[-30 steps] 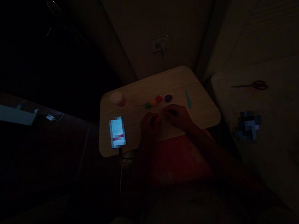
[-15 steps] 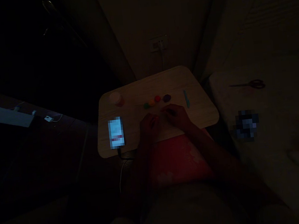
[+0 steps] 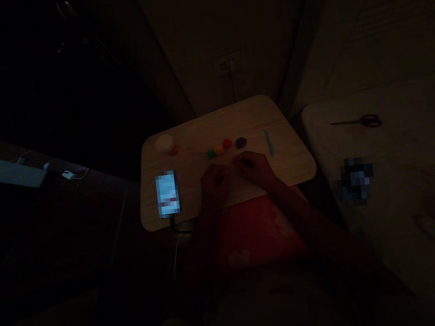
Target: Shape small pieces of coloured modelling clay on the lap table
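Observation:
Both hands rest over the near part of a small wooden table (image 3: 189, 135) in dim light. My left hand (image 3: 214, 180) is curled with its fingers bent inward. Just to its right, my right hand (image 3: 254, 167) is also curled, its fingertips pointing at the left hand across a small gap. Whatever lies in either hand is too dark to make out. Beyond them sit small lumps that look like modelling clay: a green one (image 3: 211, 154), an orange one (image 3: 219, 149), a red one (image 3: 227, 143) and a purple one (image 3: 241, 142). A light-blue flat tool (image 3: 269, 143) lies right of them.
A lidded tub (image 3: 166, 145) stands at the table's back left. A lit phone (image 3: 167, 194) with a cable lies at the front left. On the pale surface to the right are scissors (image 3: 368, 120) and a blurred dark object (image 3: 356, 180). A wall socket (image 3: 226, 64) is behind.
The view has shifted slightly. Both hands stay curled in nearly the same place, and the clay lumps, tool, tub and phone keep their positions on the table.

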Tool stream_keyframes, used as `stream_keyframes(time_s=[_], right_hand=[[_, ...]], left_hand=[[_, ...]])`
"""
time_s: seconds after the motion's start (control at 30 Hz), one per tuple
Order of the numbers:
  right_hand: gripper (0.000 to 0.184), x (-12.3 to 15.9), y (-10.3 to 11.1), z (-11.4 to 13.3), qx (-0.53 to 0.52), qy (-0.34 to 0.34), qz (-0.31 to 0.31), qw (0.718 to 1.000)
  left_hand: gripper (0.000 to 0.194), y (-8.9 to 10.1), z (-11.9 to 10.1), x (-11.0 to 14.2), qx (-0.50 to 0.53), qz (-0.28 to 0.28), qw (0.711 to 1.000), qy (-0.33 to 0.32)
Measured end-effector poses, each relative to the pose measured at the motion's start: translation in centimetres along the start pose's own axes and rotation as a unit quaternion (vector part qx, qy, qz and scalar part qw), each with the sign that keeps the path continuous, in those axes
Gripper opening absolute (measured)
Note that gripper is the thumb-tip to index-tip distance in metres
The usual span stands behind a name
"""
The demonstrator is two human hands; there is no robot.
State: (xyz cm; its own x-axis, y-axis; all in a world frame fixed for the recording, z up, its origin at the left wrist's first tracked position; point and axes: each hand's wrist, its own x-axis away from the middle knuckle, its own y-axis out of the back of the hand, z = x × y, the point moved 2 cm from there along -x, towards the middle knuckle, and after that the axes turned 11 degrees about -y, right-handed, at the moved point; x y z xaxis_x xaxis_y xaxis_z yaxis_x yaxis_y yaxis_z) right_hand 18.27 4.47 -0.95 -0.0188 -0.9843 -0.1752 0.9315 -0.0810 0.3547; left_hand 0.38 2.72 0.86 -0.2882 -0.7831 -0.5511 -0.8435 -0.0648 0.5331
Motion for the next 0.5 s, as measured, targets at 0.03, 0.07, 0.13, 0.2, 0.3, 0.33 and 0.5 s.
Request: stream_keyframes(time_s=[0.03, 0.07, 0.13, 0.2, 0.3, 0.33, 0.5], right_hand=[[0.019, 0.01, 0.0, -0.01, -0.002, 0.001, 0.0, 1.0], [0.019, 0.01, 0.0, -0.02, -0.002, 0.002, 0.0, 1.0], [0.018, 0.02, 0.01, -0.02, -0.002, 0.006, -0.001, 1.0], [0.018, 0.02, 0.04, 0.01, -0.001, 0.007, -0.002, 1.0], [0.018, 0.01, 0.09, 0.13, 0.0, 0.006, 0.0, 1.0], [0.019, 0.01, 0.1, 0.17, 0.002, 0.005, 0.001, 1.0], [0.019, -0.02, 0.08, 0.1, 0.007, 0.009, -0.001, 1.0]], left_hand=[[0.009, 0.03, -0.08, -0.05, -0.002, -0.002, 1.0, -0.001], [0.008, 0.05, -0.14, -0.08, -0.001, -0.004, 1.0, 0.001], [0.007, 0.05, -0.21, -0.12, 0.008, -0.006, 1.0, 0.008], [0.006, 0.0, -0.18, -0.09, 0.016, -0.005, 1.0, 0.014], [0.007, -0.16, 0.11, 0.08, 0.026, -0.008, 0.999, 0.026], [0.009, -0.21, 0.27, 0.15, 0.031, -0.015, 0.999, 0.033], [0.009, -0.21, 0.58, 0.33, 0.037, -0.029, 0.998, 0.047]])
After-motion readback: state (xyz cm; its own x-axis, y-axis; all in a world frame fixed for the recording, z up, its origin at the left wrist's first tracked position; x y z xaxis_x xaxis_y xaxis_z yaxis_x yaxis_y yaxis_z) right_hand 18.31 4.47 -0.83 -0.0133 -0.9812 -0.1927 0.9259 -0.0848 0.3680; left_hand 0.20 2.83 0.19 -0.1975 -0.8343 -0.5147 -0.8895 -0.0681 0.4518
